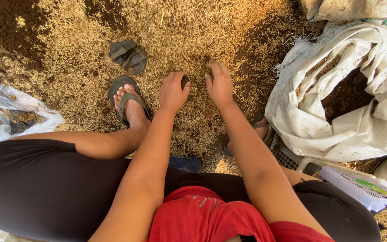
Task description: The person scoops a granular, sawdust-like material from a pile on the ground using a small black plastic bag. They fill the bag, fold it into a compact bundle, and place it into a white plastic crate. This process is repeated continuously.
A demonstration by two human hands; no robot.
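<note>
left hand [173,92]: fingers curled, pinching golden-brown loose rice husk [193,121] off the ground | right hand [219,83]: cupped, raking husk inward (grip contents unclear) | open white woven sack [337,130]: right of that hand, mouth gaping to receive.

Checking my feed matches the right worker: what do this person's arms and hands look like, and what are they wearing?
Both arms are bare, with no sleeves in view. The left hand and right hand wear no gloves, and no rings, watch or bands show. The person wears a red top, black legwear and grey flip-flops.
</note>
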